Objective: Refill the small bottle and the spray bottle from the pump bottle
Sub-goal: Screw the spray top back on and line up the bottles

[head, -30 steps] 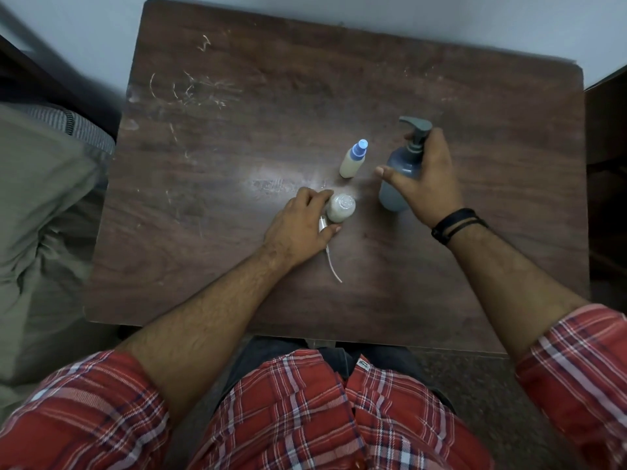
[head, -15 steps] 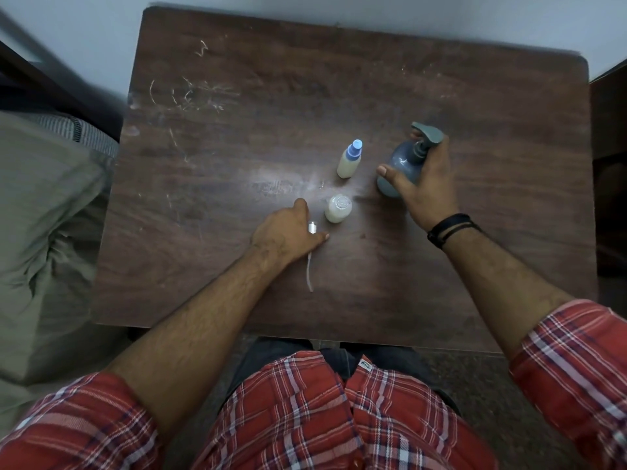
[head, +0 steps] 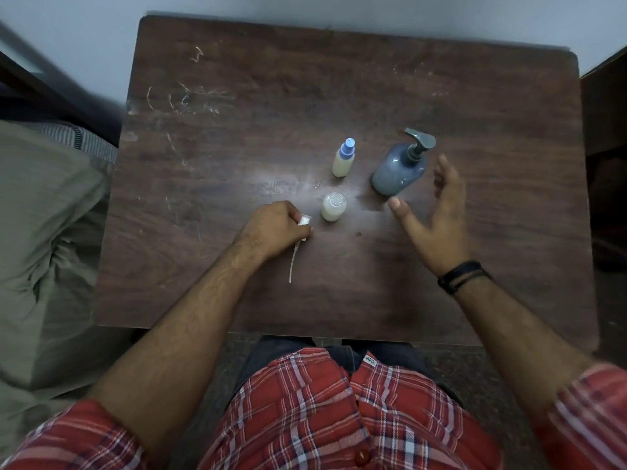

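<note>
A grey-blue pump bottle (head: 399,169) stands upright right of centre on the dark wooden table (head: 339,96). To its left stands a small bottle with a blue cap (head: 344,158), holding pale liquid. Nearer me stands an uncapped clear spray bottle (head: 334,207), partly filled with pale liquid. My left hand (head: 275,228) rests on the table just left of it, shut on the white spray head (head: 304,220), whose thin dip tube (head: 293,262) trails towards me. My right hand (head: 437,212) hovers open beside the pump bottle, apart from it.
The table's near edge (head: 305,334) lies just above my lap. A grey-green cushion or bedding (head: 44,232) sits to the left of the table. Dark furniture (head: 607,130) stands at the right, and a pale wall runs behind the table.
My right hand has let go of the pump bottle and drawn back to its right, fingers spread. My left hand has pulled the spray head away from the spray bottle, leftwards.
</note>
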`<state>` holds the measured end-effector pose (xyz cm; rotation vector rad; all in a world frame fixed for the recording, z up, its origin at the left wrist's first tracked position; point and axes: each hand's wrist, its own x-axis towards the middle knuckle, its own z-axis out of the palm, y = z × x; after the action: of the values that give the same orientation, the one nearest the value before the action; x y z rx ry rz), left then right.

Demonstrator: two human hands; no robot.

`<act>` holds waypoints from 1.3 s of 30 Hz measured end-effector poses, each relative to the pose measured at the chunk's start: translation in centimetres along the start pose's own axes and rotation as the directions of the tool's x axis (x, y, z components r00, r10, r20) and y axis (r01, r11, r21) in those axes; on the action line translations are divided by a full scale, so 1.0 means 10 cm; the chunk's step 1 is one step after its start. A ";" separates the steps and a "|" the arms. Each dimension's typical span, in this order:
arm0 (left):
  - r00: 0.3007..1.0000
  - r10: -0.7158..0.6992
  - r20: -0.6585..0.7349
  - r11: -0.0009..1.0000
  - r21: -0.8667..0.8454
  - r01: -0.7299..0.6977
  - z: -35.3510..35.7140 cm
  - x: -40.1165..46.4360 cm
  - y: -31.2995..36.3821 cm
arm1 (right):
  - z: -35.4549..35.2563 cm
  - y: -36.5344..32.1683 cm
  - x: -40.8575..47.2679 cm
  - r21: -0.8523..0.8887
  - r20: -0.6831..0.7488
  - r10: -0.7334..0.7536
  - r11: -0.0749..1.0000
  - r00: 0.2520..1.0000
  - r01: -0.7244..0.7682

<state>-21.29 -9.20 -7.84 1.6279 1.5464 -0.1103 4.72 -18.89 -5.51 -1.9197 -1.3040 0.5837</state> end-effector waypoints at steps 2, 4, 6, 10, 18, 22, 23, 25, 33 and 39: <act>0.999 0.005 -0.049 0.986 -0.168 -0.013 -0.08 -0.06 -0.05 | 0.01 0.03 -0.30 -0.039 0.024 -0.013 0.999 1.000 0.014; 0.989 0.031 -0.146 0.959 -0.275 -0.071 -0.20 -0.15 -0.05 | 0.09 0.03 -0.51 -0.040 0.103 -0.016 0.999 0.995 0.020; 0.959 0.072 -0.273 0.949 -0.278 -0.150 -0.32 -0.25 -0.01 | 0.22 0.01 -0.60 -0.033 0.184 -0.014 0.999 0.983 0.020; 0.907 0.130 -0.402 0.841 -0.440 -0.315 -0.53 -0.51 0.18 | 0.42 -0.10 -0.51 0.066 0.272 0.092 0.991 0.958 -0.114; 0.817 0.237 -0.526 0.695 -0.495 -0.521 -0.58 -0.88 0.59 | 0.71 -0.20 -0.14 0.144 0.343 0.113 0.975 0.933 -0.171; 0.795 0.271 -0.543 0.683 -0.473 -0.556 -0.53 -0.89 0.65 | 0.77 -0.20 -0.04 0.159 0.358 0.046 0.981 0.932 -0.109; 0.794 0.276 -0.542 0.682 -0.472 -0.559 -0.50 -0.88 0.66 | 0.79 -0.21 -0.03 0.164 0.365 0.040 0.981 0.930 -0.107; 0.797 0.283 -0.534 0.688 -0.466 -0.557 -0.45 -0.86 0.66 | 0.81 -0.22 0.00 0.152 0.373 0.024 0.985 0.928 -0.087; 0.802 0.296 -0.519 0.710 -0.442 -0.548 -0.30 -0.76 0.64 | 0.89 -0.14 0.01 0.107 0.379 -0.010 0.994 0.925 -0.033; 0.790 0.320 -0.524 0.715 -0.414 -0.564 -0.25 -0.69 0.62 | 0.91 -0.11 0.02 0.102 0.372 -0.012 0.994 0.928 -0.029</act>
<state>-18.75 -12.12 1.01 1.5433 1.2414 0.9444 -2.30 -15.61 -10.43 -1.7829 -1.4627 1.0411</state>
